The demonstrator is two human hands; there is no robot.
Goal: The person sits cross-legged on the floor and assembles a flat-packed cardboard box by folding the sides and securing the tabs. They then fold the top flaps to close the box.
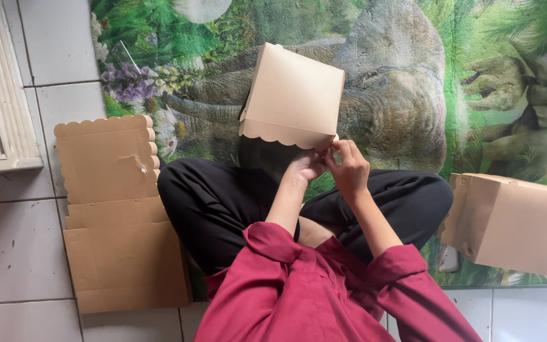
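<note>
Nearest the camera are the rolled red sleeves (324, 285) of the person, who sits cross-legged in black trousers (223, 202) on a printed mat (413, 76) showing elephants and greenery, laid over a white tiled floor (14, 253). Both forearms reach forward and up from the lap so that the work sits at a comfortable height in front of the chest. There the person holds a tan cardboard box (292, 95), raised above the knees and tilted with its scalloped lower edge toward the hands, apparently so that this edge and its near corner can be reached from below. The right hand (349, 166) is closed in a pinch, thumb and fingertips pressed together on the box's lower right corner where a flap or tab seems to sit. The left hand (305, 168) lies just beside it, under the box; its fingers curl loosely upward and look to be bracing the underside, though how firmly they grip cannot be told from here. To the person's left, a stack of flat, unfolded box blanks (118, 209) with the same scalloped edging lies on the tiles within easy reach of that arm. To the right, well apart from the hands, a folded-up box (514, 221) of the same tan card rests on the mat's edge, out of the way. A white window or door frame (1, 88) runs along the far left.
</note>
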